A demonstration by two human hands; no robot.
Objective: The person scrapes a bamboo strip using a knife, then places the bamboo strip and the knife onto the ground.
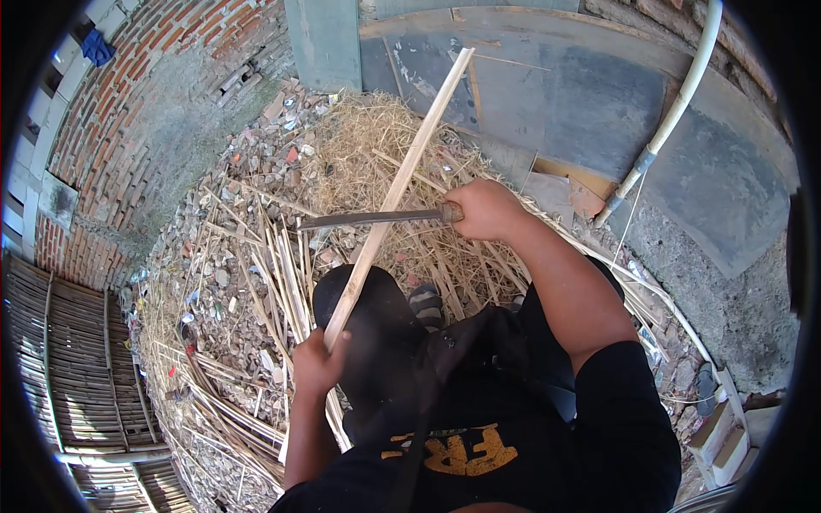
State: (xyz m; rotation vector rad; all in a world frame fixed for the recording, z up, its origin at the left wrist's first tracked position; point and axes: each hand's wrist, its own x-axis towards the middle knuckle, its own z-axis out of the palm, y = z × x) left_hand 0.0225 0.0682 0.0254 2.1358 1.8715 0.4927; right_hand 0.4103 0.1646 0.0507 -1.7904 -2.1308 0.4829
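My left hand [318, 362] is closed round the lower end of a long, pale split-bamboo strip [412, 154]. The strip slants up and away to the right, past my dark-clad knee. In my right hand [487, 210] is the handle of a machete [363, 219], gripped with the fingers wrapped round it. Its dark blade points left and lies across the middle of the strip, seemingly against it. Beneath them, pale shavings [363, 137] are heaped on the ground.
Thin bamboo strips [278, 265] lie on rubble [222, 299] at my left. A brick wall [128, 154] rises at far left, with a bamboo-slat screen [77, 359] nearer. Grey panels [590, 103] and a pale pipe [676, 111] stand at the right.
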